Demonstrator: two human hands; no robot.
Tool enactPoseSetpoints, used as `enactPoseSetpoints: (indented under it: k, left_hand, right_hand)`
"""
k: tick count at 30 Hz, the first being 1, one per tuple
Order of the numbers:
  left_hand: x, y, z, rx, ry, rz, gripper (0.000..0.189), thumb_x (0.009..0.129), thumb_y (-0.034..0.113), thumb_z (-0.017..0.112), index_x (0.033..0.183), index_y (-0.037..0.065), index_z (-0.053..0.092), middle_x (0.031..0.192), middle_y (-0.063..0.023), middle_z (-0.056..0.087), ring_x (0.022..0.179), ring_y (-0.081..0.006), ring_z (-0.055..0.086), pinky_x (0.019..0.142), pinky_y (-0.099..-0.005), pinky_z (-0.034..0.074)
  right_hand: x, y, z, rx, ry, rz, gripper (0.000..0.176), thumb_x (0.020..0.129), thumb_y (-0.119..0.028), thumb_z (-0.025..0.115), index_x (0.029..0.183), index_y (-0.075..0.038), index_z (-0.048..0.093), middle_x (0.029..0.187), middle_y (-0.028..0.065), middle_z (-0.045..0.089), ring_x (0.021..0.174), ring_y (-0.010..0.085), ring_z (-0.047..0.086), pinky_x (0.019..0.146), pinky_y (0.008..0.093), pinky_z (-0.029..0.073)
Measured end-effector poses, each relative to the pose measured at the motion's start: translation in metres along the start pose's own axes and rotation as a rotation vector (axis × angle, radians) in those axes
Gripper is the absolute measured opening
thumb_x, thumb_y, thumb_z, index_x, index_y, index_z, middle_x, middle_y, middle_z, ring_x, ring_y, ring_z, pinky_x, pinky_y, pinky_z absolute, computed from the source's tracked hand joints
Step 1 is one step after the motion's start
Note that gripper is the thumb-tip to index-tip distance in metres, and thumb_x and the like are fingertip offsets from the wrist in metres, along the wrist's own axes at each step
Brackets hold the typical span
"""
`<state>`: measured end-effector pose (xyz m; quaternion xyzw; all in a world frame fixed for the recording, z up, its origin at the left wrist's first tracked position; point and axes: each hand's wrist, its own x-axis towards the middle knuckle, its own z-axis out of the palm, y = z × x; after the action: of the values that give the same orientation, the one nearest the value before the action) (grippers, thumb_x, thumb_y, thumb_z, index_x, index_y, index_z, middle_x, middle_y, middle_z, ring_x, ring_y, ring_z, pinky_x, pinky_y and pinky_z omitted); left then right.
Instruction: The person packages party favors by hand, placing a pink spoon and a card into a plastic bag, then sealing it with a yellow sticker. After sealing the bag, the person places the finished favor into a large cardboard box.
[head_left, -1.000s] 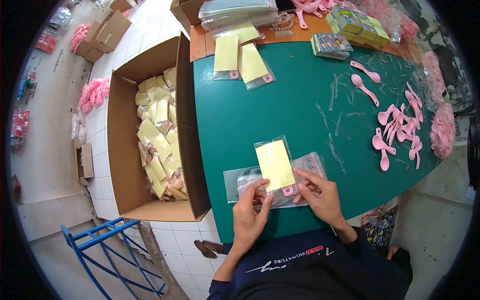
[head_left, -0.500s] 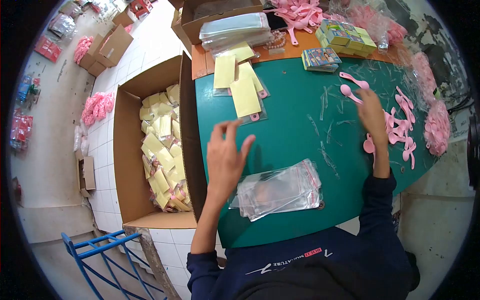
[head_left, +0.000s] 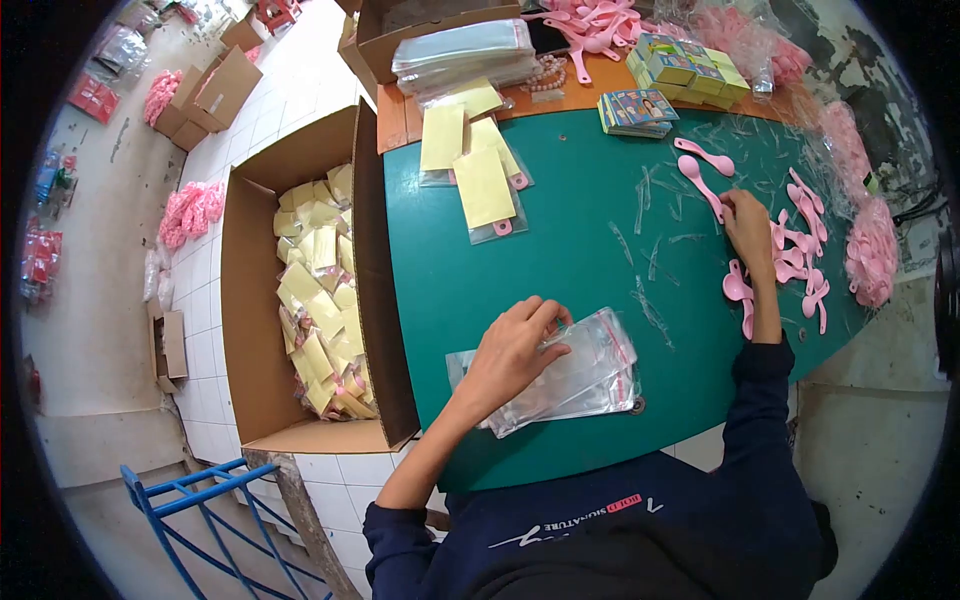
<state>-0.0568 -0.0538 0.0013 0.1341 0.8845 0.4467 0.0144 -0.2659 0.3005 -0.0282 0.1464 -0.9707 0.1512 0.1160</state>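
Note:
My left hand (head_left: 515, 350) hovers over a fanned pile of clear plastic bags (head_left: 570, 385) near the table's front edge. Its fingers are curled, with the thumb apart and nothing visible between them. At the right, my right hand (head_left: 748, 235) pinches the handle end of a pink spoon (head_left: 700, 183), whose bowl points away from me. Another pink spoon (head_left: 705, 155) lies just beyond it. Beside the right wrist sits a loose group of pink spoons (head_left: 795, 250), and a couple more pink spoons (head_left: 738, 290) lie left of that forearm.
Filled packets with yellow cards (head_left: 485, 190) lie at the table's far left. A deep carton (head_left: 240, 300) of similar packets stands left of the table. Card stacks (head_left: 638, 112), bundled clear bags (head_left: 465, 55) and heaped pink spoons (head_left: 590, 25) line the back. Plastic scraps (head_left: 650, 310) litter the green tabletop (head_left: 560, 260).
My left hand has come down and right, onto the bag pile. My right hand has drawn slightly toward me, its fingers closing at the spoon's handle, and the spoon has turned a little.

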Motion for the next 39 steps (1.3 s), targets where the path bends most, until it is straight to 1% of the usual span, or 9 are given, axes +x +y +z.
enactPoseSetpoints:
  k: [6, 9, 13, 16, 19, 23, 25, 32, 39]
  left_hand:
    - [0.003, 0.004, -0.005, -0.088, 0.087, -0.061, 0.027, 0.072, 0.009, 0.074, 0.090, 0.003, 0.055, 0.081, -0.0066, 0.057, 0.073, -0.0169, 0.058, 0.063, -0.0298, 0.048]
    - [0.004, 0.005, -0.012, -0.191, 0.053, -0.151, 0.025, 0.075, 0.010, 0.073, 0.092, 0.002, 0.056, 0.081, -0.0072, 0.063, 0.073, -0.0157, 0.063, 0.063, -0.0281, 0.050]
    - [0.006, 0.011, -0.020, -0.309, -0.009, -0.334, 0.021, 0.081, 0.013, 0.068, 0.095, 0.001, 0.058, 0.085, -0.0100, 0.068, 0.079, -0.0158, 0.067, 0.067, -0.0263, 0.051]
    - [0.006, 0.011, -0.021, -0.321, -0.052, -0.385, 0.019, 0.085, 0.016, 0.064, 0.096, 0.001, 0.060, 0.088, -0.0113, 0.068, 0.080, -0.0160, 0.067, 0.069, -0.0268, 0.052]
    - [0.007, 0.005, -0.015, -0.246, -0.065, -0.302, 0.018, 0.088, 0.016, 0.060, 0.098, 0.002, 0.063, 0.090, -0.0106, 0.068, 0.081, -0.0164, 0.066, 0.071, -0.0280, 0.052]
    - [0.005, -0.001, -0.007, -0.197, 0.099, -0.124, 0.018, 0.088, 0.015, 0.058, 0.100, 0.004, 0.067, 0.090, -0.0083, 0.068, 0.084, -0.0171, 0.065, 0.073, -0.0280, 0.051]
    - [0.004, 0.000, -0.012, -0.160, 0.097, -0.187, 0.019, 0.089, 0.014, 0.057, 0.104, 0.005, 0.065, 0.091, -0.0076, 0.068, 0.085, -0.0160, 0.064, 0.074, -0.0274, 0.050]
    - [-0.002, 0.001, -0.022, -0.644, 0.039, -0.374, 0.037, 0.086, 0.008, 0.062, 0.122, 0.003, 0.052, 0.090, -0.0090, 0.068, 0.081, -0.0096, 0.063, 0.071, -0.0234, 0.049]
    - [-0.001, 0.010, -0.019, -0.715, -0.031, -0.392, 0.043, 0.080, 0.004, 0.069, 0.119, 0.002, 0.053, 0.087, -0.0080, 0.068, 0.077, -0.0087, 0.064, 0.068, -0.0206, 0.049]
  right_hand:
    - [-0.005, -0.029, -0.004, 0.057, -0.008, -0.015, 0.025, 0.080, -0.016, 0.059, 0.100, -0.001, 0.058, 0.093, 0.0185, 0.060, 0.088, 0.0363, 0.057, 0.076, 0.0420, 0.044]
    - [-0.003, -0.026, -0.007, 0.079, 0.054, 0.149, 0.020, 0.083, -0.014, 0.056, 0.097, 0.000, 0.058, 0.092, 0.0190, 0.060, 0.086, 0.0365, 0.057, 0.074, 0.0416, 0.044]
    - [-0.008, -0.063, -0.040, 0.057, 0.332, 0.055, 0.017, 0.089, -0.013, 0.052, 0.098, 0.000, 0.058, 0.087, 0.0173, 0.060, 0.075, 0.0319, 0.057, 0.069, 0.0381, 0.045]
    - [-0.023, -0.111, -0.065, 0.227, 0.316, 0.034, 0.017, 0.089, -0.014, 0.055, 0.098, 0.000, 0.058, 0.084, 0.0152, 0.059, 0.071, 0.0246, 0.057, 0.066, 0.0323, 0.045]
    - [-0.048, -0.152, -0.078, 0.665, 0.055, 0.121, 0.016, 0.087, -0.014, 0.059, 0.097, -0.001, 0.058, 0.082, 0.0140, 0.059, 0.071, 0.0195, 0.057, 0.064, 0.0279, 0.044]
    - [-0.068, -0.171, -0.074, 0.656, -0.255, -0.059, 0.017, 0.084, -0.011, 0.062, 0.096, 0.000, 0.057, 0.078, 0.0118, 0.059, 0.069, 0.0169, 0.058, 0.062, 0.0274, 0.045]
    - [-0.069, -0.178, -0.073, 0.566, -0.393, -0.091, 0.016, 0.083, -0.010, 0.062, 0.094, 0.001, 0.057, 0.075, 0.0107, 0.058, 0.067, 0.0159, 0.058, 0.061, 0.0273, 0.045]
    - [-0.070, -0.176, -0.065, 0.731, -0.170, -0.019, 0.011, 0.086, -0.007, 0.058, 0.092, 0.003, 0.060, 0.077, 0.0083, 0.061, 0.067, 0.0120, 0.058, 0.061, 0.0246, 0.046]
    - [-0.069, -0.196, -0.071, 1.001, -0.122, 0.017, 0.010, 0.089, -0.005, 0.055, 0.093, 0.003, 0.060, 0.077, 0.0057, 0.062, 0.067, 0.0079, 0.058, 0.060, 0.0213, 0.046]
